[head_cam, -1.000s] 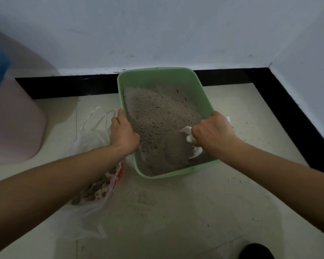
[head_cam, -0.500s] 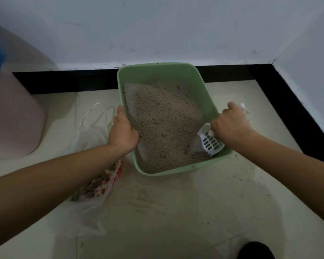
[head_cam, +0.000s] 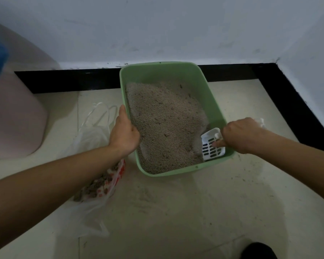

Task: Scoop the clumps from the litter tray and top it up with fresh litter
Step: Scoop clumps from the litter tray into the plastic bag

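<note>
Left hand (head_cam: 124, 134) clamps the litter tray (head_cam: 211, 101) left rim; right hand (head_cam: 240, 134) grips the scoop (head_cam: 212, 144) at the near-right corner. Scoop looks light, stiff plastic. Hold by handle; litter shifts loosely.

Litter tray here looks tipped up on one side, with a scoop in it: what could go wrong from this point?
1. The left hand holds the rim of the green litter tray, and the litter is banked to that side; a jolt might spill some onto the floor.
2. The white slotted scoop in the right hand looks empty; clumps may be missed.
3. The plastic bag of waste lies open under the left arm and could get knocked.
</note>
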Available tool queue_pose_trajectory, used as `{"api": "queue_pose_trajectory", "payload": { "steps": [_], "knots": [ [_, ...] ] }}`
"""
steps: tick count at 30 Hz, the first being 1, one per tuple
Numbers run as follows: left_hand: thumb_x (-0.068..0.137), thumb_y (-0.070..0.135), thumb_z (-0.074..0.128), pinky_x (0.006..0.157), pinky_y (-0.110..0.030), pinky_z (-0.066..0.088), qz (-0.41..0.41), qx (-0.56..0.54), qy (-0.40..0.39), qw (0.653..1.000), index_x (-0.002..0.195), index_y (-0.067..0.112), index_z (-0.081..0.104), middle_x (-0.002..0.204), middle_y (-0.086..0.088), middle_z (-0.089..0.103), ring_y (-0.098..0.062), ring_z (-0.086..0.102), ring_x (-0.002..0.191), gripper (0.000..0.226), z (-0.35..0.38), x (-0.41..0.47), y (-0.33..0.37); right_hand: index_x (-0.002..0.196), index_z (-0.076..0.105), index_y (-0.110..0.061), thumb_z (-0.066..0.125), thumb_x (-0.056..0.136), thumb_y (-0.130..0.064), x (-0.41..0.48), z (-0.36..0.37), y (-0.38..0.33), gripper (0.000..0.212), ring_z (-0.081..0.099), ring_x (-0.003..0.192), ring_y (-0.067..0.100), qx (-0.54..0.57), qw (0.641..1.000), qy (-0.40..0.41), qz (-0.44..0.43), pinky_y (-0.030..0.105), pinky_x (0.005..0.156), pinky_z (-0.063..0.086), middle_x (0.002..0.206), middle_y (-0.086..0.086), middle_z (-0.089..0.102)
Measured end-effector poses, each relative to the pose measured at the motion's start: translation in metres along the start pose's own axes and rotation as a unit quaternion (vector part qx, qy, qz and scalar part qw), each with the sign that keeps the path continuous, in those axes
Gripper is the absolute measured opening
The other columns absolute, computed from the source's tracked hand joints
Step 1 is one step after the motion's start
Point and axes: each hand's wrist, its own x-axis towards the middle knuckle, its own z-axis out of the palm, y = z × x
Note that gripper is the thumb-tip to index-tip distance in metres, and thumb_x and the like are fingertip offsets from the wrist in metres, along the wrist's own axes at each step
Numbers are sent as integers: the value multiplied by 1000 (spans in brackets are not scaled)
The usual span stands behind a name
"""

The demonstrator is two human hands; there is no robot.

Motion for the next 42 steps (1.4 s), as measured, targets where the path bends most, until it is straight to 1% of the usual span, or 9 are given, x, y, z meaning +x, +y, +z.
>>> {"api": "queue_pose_trajectory", "payload": {
  "steps": [6, 14, 20, 23, 26, 32, 35, 39, 42],
  "knots": [
    [90, 4, 41, 99, -45, 46, 0, -6, -3, 1000, 150, 21, 14, 139, -12, 45, -30, 52, 119, 69, 3, 1, 0, 70, 47, -19, 49, 96, -55, 2, 12, -22, 44, 58, 65, 16, 199, 977, -13, 72, 28, 60, 47, 68, -1, 54],
    [99, 20, 39, 107, -47, 41, 16, -29, 3, 999, 151, 20, 14, 148, -7, 40, -27, 45, 131, 57, 6, 2, -10, 85, 69, -13, 54, 95, -51, 25, 42, -49, 42, 56, 58, 17, 402, 912, 41, 65, 30, 56, 45, 67, 6, 61],
    [103, 37, 29, 115, -46, 32, 24, -31, 8, 999, 153, 18, 13, 156, -6, 31, -25, 34, 141, 56, 5, 0, -9, 96, 72, -19, 55, 94, -53, 30, 40, -39, 37, 57, 55, 14, 420, 902, 96, -18, 37, 59, 53, 66, 4, 64],
    [105, 31, 28, 118, -33, 21, 13, -28, 10, 999, 155, 12, 6, 161, -5, 20, -22, 22, 146, 58, 5, -3, -6, 82, 67, -21, 58, 94, -48, 33, 25, -43, 31, 52, 50, 13, 430, 897, 75, -70, 31, 51, 44, 63, 4, 60],
    [105, 30, 29, 117, -34, 25, 22, -36, 12, 999, 155, 12, 6, 159, -6, 24, -22, 27, 144, 57, 5, -4, -8, 68, 56, -24, 56, 96, -47, 38, 6, -39, 36, 48, 48, 9, 384, 918, 45, -89, 24, 48, 36, 58, -1, 54],
    [105, 30, 30, 108, -25, 31, 25, -61, 9, 998, 154, 16, 10, 153, -3, 36, -19, 40, 136, 54, 5, -3, -9, 86, 72, -21, 55, 94, -50, 34, 14, -5, 35, 50, 47, 7, 383, 918, 42, -95, 23, 51, 42, 61, 0, 61],
    [105, 30, 30, 110, -31, 35, 27, -67, 12, 997, 154, 17, 11, 151, -3, 40, -20, 43, 134, 55, 7, -3, -10, 91, 75, -24, 57, 94, -47, 29, 12, 3, 30, 48, 44, 6, 397, 910, 64, -97, 22, 49, 41, 54, -3, 57],
    [105, 30, 29, 111, -30, 33, 26, -58, 21, 998, 155, 16, 10, 153, -4, 37, -21, 40, 136, 55, 7, -2, -9, 89, 74, -22, 58, 93, -46, 30, -4, -17, 29, 48, 44, 5, 423, 897, 62, -112, 21, 49, 38, 55, -4, 56],
    [105, 32, 28, 113, -32, 31, 22, -60, 12, 998, 155, 16, 8, 155, -4, 33, -21, 36, 139, 55, 5, -4, -8, 86, 71, -19, 54, 96, -48, 32, -21, -46, 35, 55, 52, 10, 382, 917, 44, -111, 26, 52, 44, 63, 0, 62]
  ]
}}
